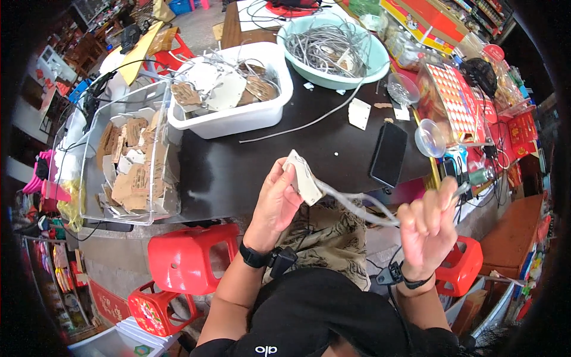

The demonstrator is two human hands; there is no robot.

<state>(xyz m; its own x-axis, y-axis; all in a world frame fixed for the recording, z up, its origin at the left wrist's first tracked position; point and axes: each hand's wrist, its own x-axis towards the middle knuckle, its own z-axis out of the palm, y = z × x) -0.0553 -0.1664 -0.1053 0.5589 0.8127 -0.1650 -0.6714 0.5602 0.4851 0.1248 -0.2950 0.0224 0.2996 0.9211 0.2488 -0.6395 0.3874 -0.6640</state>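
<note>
Short white lettering [266,350] on black shirt [333,306]; dark print on brown cardboard [132,185] too small to read.

Greys, creams and reds around a blackish-brown tabletop [223,169].
Over its near edge: a cream flat card [306,183], a translucent-grey thin cord [383,221] and a beige dark-patterned cloth [342,241]. Far edge: a white rectangular plastic tub [238,122] and a pale-mint round plastic basin [333,77] of grey cables [321,50]. Right edge: a black rectangular phone [389,154]. Left edge: brown cardboard pieces [131,185]. Beyond the near-left corner: a plain red plastic stool [181,253] and a red flower-printed stool [144,314].
</note>
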